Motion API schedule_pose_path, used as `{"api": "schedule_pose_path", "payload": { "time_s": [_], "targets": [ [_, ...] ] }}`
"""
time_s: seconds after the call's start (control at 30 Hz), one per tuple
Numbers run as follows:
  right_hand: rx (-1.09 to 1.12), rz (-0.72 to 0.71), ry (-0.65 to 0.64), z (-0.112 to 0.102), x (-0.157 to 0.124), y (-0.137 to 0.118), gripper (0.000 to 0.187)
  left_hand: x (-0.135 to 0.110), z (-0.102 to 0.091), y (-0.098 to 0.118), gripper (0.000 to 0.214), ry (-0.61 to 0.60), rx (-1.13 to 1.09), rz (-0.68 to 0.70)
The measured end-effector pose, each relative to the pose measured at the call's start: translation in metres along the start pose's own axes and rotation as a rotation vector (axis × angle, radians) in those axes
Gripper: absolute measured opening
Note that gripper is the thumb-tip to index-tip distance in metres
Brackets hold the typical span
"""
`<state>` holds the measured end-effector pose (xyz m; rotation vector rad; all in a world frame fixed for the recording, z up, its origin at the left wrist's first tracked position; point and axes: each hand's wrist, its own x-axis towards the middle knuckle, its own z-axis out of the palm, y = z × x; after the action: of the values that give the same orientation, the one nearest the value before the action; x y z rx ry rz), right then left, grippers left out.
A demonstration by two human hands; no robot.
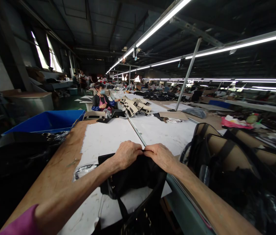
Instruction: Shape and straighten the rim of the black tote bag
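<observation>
A black bag (130,179) with gold-coloured metal fittings and a strap lies on the white-covered table (103,133) in front of me. My left hand (128,153) pinches its far top edge, fingers curled over the fabric. Right beside it, my right hand (160,156) grips the same edge, the two thumbs almost meeting. The strap hangs down toward the near table edge. Some of the bag's lower part is dark and hard to make out.
On the right stand several black bags with tan board inside (219,151). A blue bin (47,120) is at the left. Across the table sits a co-worker (101,101) near patterned tan-and-black pieces (131,107). A slanted metal post (188,73) rises at the right.
</observation>
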<state>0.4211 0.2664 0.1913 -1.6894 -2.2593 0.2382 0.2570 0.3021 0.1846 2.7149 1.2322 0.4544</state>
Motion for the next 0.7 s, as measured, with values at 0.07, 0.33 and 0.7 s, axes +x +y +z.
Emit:
{"api": "schedule_pose_path", "payload": {
  "time_s": [0.07, 0.33, 0.7],
  "targets": [
    [-0.059, -0.040, -0.025, -0.006, 0.005, 0.002, 0.018, 0.002, -0.006, 0.000, 0.023, 0.010, 0.027, -0.033],
    [-0.103, -0.032, -0.011, -0.004, 0.031, -0.006, 0.020, -0.012, -0.033, -0.024, 0.020, 0.013, 0.053, -0.211],
    [-0.096, -0.041, 0.047, 0.010, 0.034, -0.018, 0.025, -0.019, -0.020, -0.042, 0.022, 0.023, -0.018, -0.177]
  ]
}}
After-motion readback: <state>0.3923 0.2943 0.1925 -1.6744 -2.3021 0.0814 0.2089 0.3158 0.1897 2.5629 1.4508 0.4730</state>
